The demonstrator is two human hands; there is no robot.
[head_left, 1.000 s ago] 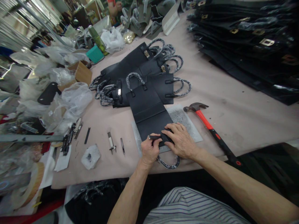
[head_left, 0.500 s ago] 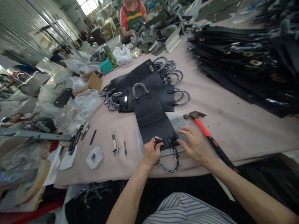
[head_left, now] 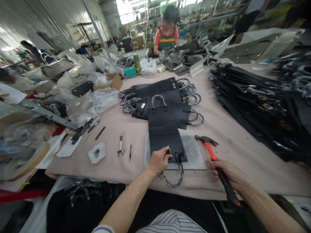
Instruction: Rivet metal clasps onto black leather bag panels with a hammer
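Observation:
A flat black bag panel [head_left: 164,136] with wrapped handles lies across a grey slab [head_left: 193,153] near the table's front edge. My left hand [head_left: 158,160] is closed in a pinch on a small metal piece standing on the panel's near edge, beside the handle tab [head_left: 178,157]. A wrapped handle loop [head_left: 173,179] hangs over the front edge just below that hand. My right hand [head_left: 229,174] is wrapped round the shaft of a hammer [head_left: 211,150] with an orange and black handle, whose head rests by the slab's right corner.
Finished black bag panels [head_left: 167,95] pile up behind the slab. A big stack of black pieces [head_left: 262,103] fills the right side. Small punches [head_left: 120,146] and a plastic scrap [head_left: 97,152] lie at left, beyond them plastic bags. A person in an apron [head_left: 167,35] works at the far end.
My right hand left the panel, moved right and took hold of the hammer's shaft. The left hand kept its pinch at the panel's near edge. The view tilted up.

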